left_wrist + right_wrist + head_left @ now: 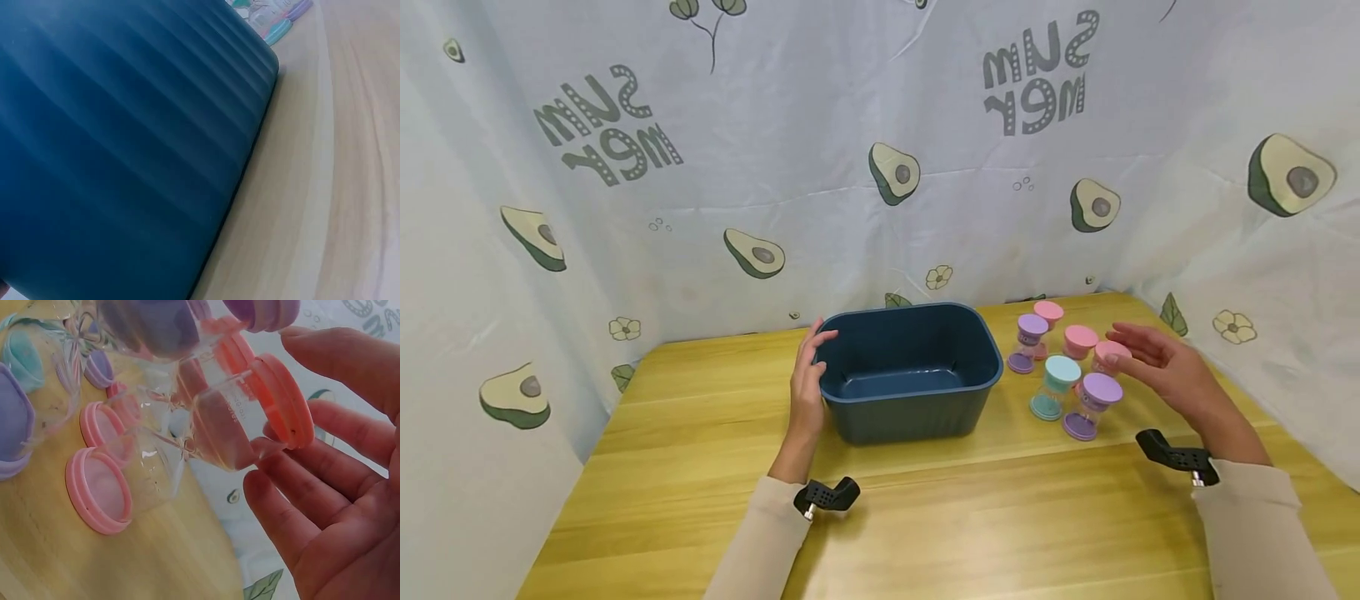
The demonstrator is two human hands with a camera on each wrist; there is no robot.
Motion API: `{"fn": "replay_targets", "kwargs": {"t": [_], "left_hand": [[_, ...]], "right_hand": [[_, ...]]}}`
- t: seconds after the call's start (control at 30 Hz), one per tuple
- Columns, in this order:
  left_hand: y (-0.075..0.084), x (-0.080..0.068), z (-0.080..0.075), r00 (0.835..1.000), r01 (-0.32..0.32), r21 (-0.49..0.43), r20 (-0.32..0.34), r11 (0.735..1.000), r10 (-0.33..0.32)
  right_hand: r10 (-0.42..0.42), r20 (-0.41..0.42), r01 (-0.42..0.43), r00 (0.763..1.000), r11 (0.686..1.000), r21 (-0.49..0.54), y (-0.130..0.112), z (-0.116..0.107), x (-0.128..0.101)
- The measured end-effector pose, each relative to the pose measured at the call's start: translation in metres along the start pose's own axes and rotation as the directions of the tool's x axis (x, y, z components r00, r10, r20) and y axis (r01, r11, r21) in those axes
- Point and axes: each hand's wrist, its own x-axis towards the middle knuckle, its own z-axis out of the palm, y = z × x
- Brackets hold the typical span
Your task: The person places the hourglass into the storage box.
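A dark blue bin (895, 417) stands on the table, its ribbed outer wall (137, 137) filling much of the left wrist view. Beside its left end is my left hand (807, 392), with thumb and index finger lightly bent at the rim. To the right stand several sand timers. My right hand (1172, 371) reaches around the rightmost pink sand timer (1112, 354), its fingers loosely spread. In the right wrist view, fingertips lie close to that timer's pink cap (284, 403); the thumb stays apart from it. Whether the fingers touch is hard to tell.
Close by stand a teal sand timer (1062, 375), a front purple sand timer (1099, 392), a back purple sand timer (1032, 329) and two more pink ones. A patterned curtain (820, 167) hangs behind the wooden table (925, 525).
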Motion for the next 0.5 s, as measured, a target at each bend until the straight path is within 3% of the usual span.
{"fn": "replay_targets", "kwargs": {"t": [0.17,0.37,0.5], "left_hand": [[0.011,0.001,0.0,1.0,0.012,0.001,0.001,1.0,-0.012],[0.041,0.0,0.001,1.0,0.028,0.01,0.003,1.0,-0.028],[0.044,0.0,0.002,1.0,0.023,0.004,0.005,1.0,-0.023]], "right_hand": [[-0.016,0.046,0.015,0.999,1.0,0.02,0.002,-0.001,0.002],[-0.005,0.075,0.005,0.997,1.0,0.005,0.003,0.0,0.005],[0.007,0.079,-0.006,0.997,1.0,-0.008,0.004,0.0,0.004]]}}
